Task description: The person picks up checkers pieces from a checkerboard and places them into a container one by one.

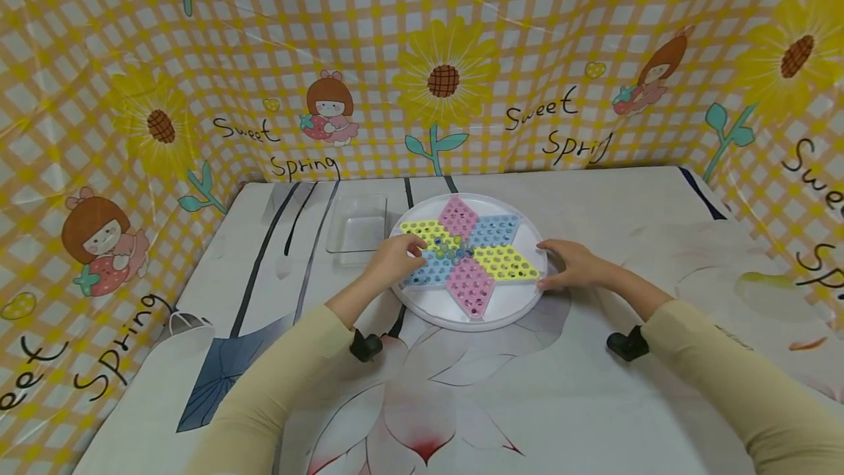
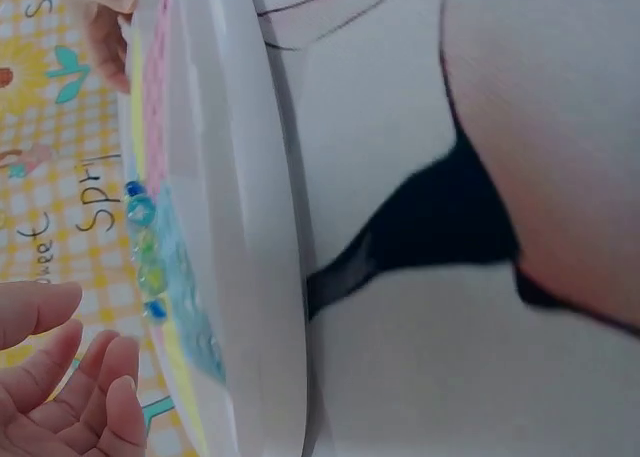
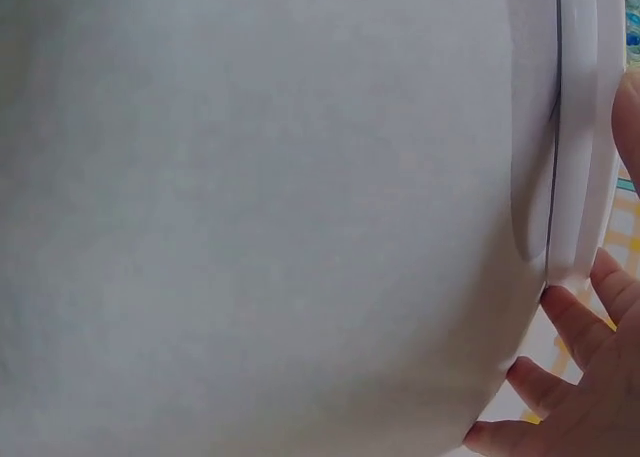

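Observation:
A round white Chinese checkers board (image 1: 422, 306) lies on the table, with pink, yellow and blue star points full of small holes. Several glass marbles (image 1: 455, 249) in blue, green and clear cluster around its middle. Above the board's left side is my left hand (image 1: 395, 259), its fingers loosely bent; the left wrist view shows nothing between the fingers (image 2: 125, 407). My right hand (image 1: 574, 264) is at the board's right rim, thumb and fingers spread apart. Close up in the right wrist view, the thumb (image 3: 628, 127) reaches the rim while the other fingertips rest low beside it.
A clear rectangular box (image 1: 359, 226) stands left of the board, behind my left hand. The table (image 1: 527, 402) has a printed floral cover. A checkered sunflower cloth (image 1: 369, 20) hangs around the back and sides. Something white and looped (image 1: 187, 322) lies near the left edge.

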`<state>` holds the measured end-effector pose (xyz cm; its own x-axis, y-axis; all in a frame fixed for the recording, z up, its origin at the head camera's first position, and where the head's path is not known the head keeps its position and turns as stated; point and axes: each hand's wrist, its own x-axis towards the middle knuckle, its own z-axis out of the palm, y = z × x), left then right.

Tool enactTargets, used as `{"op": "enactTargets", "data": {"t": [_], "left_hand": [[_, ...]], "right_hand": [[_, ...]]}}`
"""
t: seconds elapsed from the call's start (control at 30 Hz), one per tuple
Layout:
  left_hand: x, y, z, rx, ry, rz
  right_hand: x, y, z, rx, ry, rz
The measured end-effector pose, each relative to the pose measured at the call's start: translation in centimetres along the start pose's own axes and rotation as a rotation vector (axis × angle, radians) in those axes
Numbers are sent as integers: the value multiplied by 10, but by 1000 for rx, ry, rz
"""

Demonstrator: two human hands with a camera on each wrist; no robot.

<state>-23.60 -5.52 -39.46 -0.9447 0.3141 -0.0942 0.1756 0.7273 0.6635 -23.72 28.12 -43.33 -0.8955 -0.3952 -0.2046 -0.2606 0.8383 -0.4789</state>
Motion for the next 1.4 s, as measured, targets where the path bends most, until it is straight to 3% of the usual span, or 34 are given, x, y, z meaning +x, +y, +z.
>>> {"op": "enactTargets", "data": {"t": [0.2, 0.53, 0.77, 1.23, 1.4], "left_hand": [[14, 3, 11, -43, 6, -27], [24, -1, 18, -106, 9, -113], [28, -4, 24, -142, 12, -129], [33, -7, 32, -96, 26, -127], [32, -6, 30, -125, 5, -128]], "right_hand": [[2, -2, -1, -1, -26, 26], [2, -9, -4, 6, -42, 46], [2, -9, -5, 1, -50, 53], [1, -7, -4, 2, -49, 54], [0, -5, -3, 18, -51, 52]]}}
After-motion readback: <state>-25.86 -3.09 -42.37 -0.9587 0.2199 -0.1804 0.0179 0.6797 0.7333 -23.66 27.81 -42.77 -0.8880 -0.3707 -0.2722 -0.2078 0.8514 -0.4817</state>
